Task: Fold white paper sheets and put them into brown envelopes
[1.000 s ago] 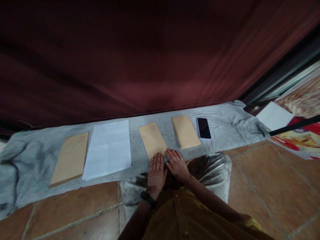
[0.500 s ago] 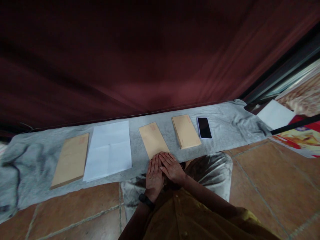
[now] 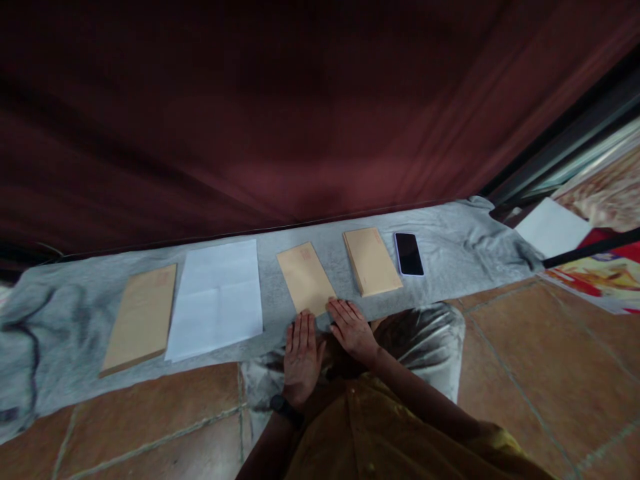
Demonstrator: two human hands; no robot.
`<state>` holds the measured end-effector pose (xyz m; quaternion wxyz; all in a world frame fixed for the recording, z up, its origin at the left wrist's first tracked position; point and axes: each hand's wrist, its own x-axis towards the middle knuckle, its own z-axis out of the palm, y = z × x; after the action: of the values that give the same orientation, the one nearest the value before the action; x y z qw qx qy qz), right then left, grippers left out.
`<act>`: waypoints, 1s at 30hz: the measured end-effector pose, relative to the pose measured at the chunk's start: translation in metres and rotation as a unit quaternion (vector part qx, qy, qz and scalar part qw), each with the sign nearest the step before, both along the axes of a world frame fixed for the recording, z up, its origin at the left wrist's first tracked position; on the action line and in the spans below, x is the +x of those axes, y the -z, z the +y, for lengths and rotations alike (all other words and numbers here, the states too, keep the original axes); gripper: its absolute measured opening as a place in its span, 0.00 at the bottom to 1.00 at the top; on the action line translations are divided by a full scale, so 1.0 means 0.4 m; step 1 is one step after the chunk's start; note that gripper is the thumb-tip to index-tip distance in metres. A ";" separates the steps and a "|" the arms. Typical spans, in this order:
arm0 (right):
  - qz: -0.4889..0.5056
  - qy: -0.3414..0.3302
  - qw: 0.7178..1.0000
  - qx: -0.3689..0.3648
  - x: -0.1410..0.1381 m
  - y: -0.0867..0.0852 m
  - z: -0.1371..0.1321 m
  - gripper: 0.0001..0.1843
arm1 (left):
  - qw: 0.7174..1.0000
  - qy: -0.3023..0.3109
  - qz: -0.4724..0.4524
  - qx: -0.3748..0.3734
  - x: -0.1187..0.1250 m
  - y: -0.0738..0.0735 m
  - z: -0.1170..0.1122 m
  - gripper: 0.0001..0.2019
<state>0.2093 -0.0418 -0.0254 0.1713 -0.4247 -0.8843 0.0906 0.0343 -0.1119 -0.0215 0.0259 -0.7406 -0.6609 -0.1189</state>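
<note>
A single tan envelope (image 3: 305, 277) lies flat on the grey cloth in front of me, its near end towards my lap. My left hand (image 3: 301, 353) rests with fingers stretched out, the tips on the envelope's near left corner. At the near right corner, my right hand (image 3: 353, 330) lies flat with its fingertips on or just beside the envelope's edge. Neither hand grips anything. To the right sits a small stack of tan envelopes (image 3: 373, 262). White paper sheets (image 3: 216, 300) with fold creases lie to the left.
A thicker stack of tan envelopes (image 3: 141, 313) lies at the far left of the grey cloth (image 3: 455, 247). A phone (image 3: 409, 254) lies right of the small stack. Dark red fabric (image 3: 310, 133) rises behind the cloth. Tiled floor (image 3: 545, 360) shows in front.
My hands, side by side and touching at the envelope's near end before, have slid apart towards its two corners. The left moved left, the right slightly right. The envelope stays in place.
</note>
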 end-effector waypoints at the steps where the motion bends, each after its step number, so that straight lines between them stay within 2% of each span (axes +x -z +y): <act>1: -0.001 0.006 1.000 0.001 0.005 0.000 0.001 0.30 | 1.000 -0.002 0.001 0.000 -0.002 0.001 -0.002 0.36; 8: -0.006 0.029 1.000 -0.005 0.029 -0.009 0.006 0.29 | 1.000 -0.012 0.001 0.003 -0.011 0.005 -0.009 0.37; 17: -0.007 0.037 0.999 0.006 0.033 0.013 0.006 0.30 | 1.000 -0.011 0.003 0.001 -0.012 0.003 -0.010 0.36; 30: 0.027 0.048 0.998 0.022 0.038 0.013 0.005 0.28 | 1.000 -0.018 -0.005 0.009 -0.017 0.011 -0.011 0.32</act>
<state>0.2244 -0.0396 -0.0306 0.2084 -0.4600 -0.8600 0.0738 0.0274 -0.1164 -0.0261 0.0316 -0.7275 -0.6733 -0.1285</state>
